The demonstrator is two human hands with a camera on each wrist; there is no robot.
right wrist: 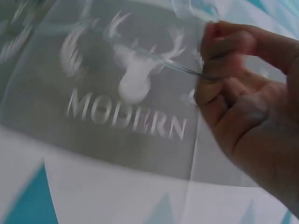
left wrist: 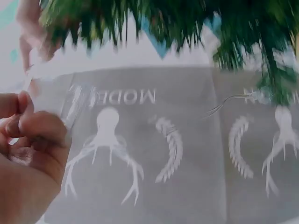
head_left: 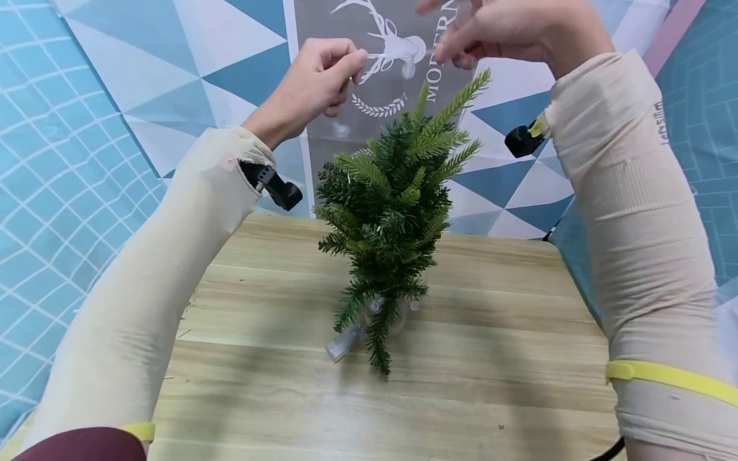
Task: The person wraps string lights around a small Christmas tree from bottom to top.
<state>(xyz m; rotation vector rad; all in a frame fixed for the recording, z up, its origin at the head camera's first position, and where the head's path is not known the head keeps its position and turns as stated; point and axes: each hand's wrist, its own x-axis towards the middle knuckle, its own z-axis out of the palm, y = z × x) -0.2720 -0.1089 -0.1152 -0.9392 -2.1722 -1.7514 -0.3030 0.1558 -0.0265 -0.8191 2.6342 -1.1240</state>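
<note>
A small artificial Christmas tree stands on the wooden table, its tips pointing up between my hands. To its upper left, my left hand has thumb and forefinger pinched together; blurred clear strands run beside these fingers in the left wrist view. My right hand is raised above the tree's upper right, partly cut off by the top of the head view. In the right wrist view its curled fingers hold a thin clear wire that stretches off to the left. A clear plastic connector lies at the tree's base.
Behind the table hangs a patterned cloth with triangles and a grey deer-head panel. Blue grid-patterned sheets line the sides. Small dark wrist cameras stick out from both sleeves.
</note>
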